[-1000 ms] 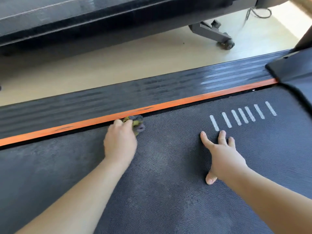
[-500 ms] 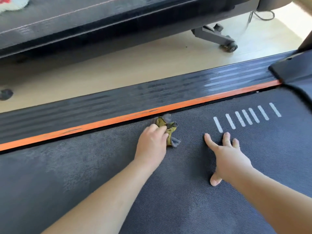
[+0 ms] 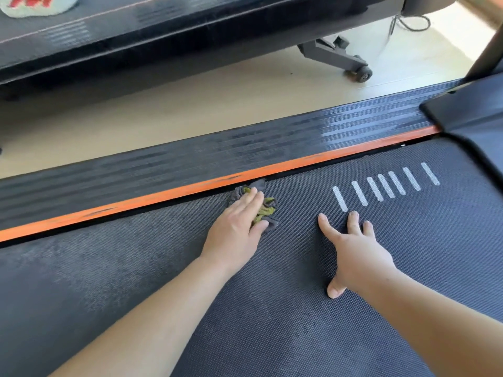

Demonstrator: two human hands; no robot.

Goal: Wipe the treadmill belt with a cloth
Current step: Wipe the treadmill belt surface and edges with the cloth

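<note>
In the head view, the small crumpled cloth of grey and olive-green fabric lay on the dark textured treadmill belt, touching the belt's edge just below the long orange stripe. The left hand pressed on it with fairly straight fingers laid flat over the top and the thumb alongside, so the cloth was pinned under the hand, not clutched. The right hand rested on the belt farther below the stripe, fingers spread wide, holding nothing.

The cloth looked soft, light and limp. It would probably bunch or roll under the palm on the grippy weave, so a broad flat press over its middle seemed the better hold, with loose corners tucked under. The belt looked rough rather than slippery and likely to drag at the fabric.

A row of white painted dashes sat on the belt just under the stripe, beyond the right hand. The black ribbed side rail ran directly above the stripe. At the stripe's far end the black motor cover overhung the belt and would stop a stroke that way. Well above the stripe lay pale wooden floor, another dark machine and its small black wheel.
</note>
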